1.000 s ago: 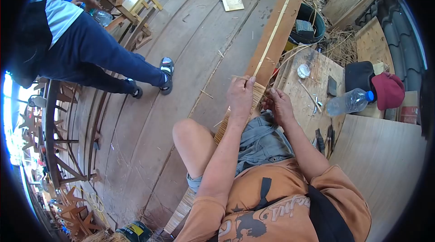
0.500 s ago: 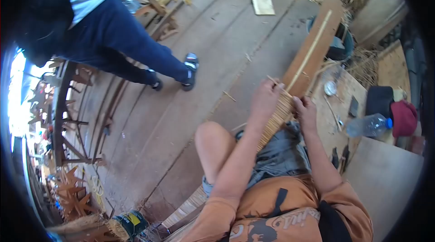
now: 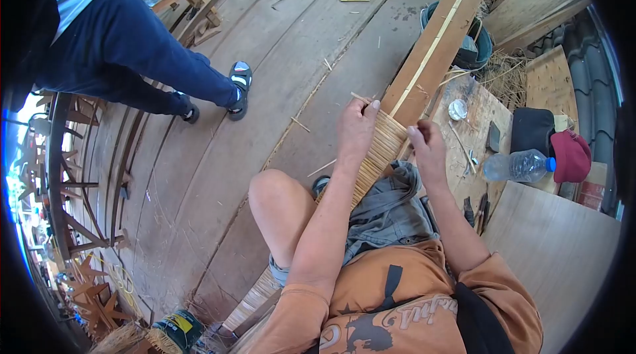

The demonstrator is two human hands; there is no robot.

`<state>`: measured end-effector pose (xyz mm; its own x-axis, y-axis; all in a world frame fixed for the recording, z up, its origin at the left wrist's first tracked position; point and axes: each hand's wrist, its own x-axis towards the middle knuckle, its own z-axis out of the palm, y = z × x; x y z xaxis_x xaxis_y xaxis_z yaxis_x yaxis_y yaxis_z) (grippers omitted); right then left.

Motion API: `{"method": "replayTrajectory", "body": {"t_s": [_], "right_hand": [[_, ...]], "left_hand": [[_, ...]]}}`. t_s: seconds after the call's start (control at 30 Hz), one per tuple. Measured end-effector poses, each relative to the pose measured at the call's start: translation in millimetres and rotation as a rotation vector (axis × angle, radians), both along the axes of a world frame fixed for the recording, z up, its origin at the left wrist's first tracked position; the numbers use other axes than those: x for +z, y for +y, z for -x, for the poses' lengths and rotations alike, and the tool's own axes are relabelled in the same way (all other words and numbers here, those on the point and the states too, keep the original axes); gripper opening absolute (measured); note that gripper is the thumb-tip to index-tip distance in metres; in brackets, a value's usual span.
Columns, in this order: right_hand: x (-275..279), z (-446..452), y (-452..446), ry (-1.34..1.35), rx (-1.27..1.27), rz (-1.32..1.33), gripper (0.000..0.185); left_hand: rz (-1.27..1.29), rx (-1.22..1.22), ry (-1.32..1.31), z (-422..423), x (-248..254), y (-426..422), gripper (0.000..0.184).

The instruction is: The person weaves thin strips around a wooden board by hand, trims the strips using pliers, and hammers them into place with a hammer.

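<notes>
A long brown wooden board (image 3: 411,82) slants across my lap, with a pale strip (image 3: 430,56) along its middle. Its lower part is covered by tight rows of straw-coloured strips (image 3: 375,158). At the board's left edge my left hand (image 3: 356,130) is closed in a pinch on a thin straw strip (image 3: 360,97), whose end sticks out past the fingers. My right hand (image 3: 429,150) is at the opposite edge, by the top row, thumb and fingers pinched together. What lies between those fingertips is hidden.
On my right, a wooden work surface (image 3: 487,115) holds a small white pot (image 3: 458,109), a plastic bottle (image 3: 520,166) and a maroon cap (image 3: 571,157). A dark bucket (image 3: 481,49) stands behind the board. Another person's legs (image 3: 156,49) are at the left, near wooden frames.
The view has shifted, so the surroundings sit farther left and higher. Both hands remain at the top row of strips. My right fingers sit slightly farther down and outward at the board's edge.
</notes>
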<state>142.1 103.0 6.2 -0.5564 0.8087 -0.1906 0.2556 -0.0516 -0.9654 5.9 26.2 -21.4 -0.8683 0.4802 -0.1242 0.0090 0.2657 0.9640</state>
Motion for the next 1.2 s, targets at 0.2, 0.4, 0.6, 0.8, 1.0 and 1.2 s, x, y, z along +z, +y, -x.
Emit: {"method": "replayTrajectory", "body": {"t_s": [0.2,0.4,0.6,0.8,1.0,1.2], "right_hand": [[23,0,3,-0.171,0.446,-1.141,0.04],[32,19,1,-0.485,0.651,-1.316,0.044],[28,24,2,-0.49,0.637,-1.298,0.039],[29,27,0,-0.485,0.642,-1.248,0.033],[23,26,0,-0.331,0.566,-1.221,0.018],[25,17,4,-0.394,0.508,-1.172,0.013]], "left_hand": [[0.002,-0.025,-0.056,3,-3,0,0.026],[-0.032,-0.027,-0.075,5,-5,-1,0.027],[0.085,0.013,-0.054,0,7,-12,0.024],[-0.005,-0.042,0.644,-32,10,-18,0.041],[0.088,-0.145,0.468,-38,-6,-10,0.05],[0.096,-0.176,0.417,-34,5,-6,0.042]]}}
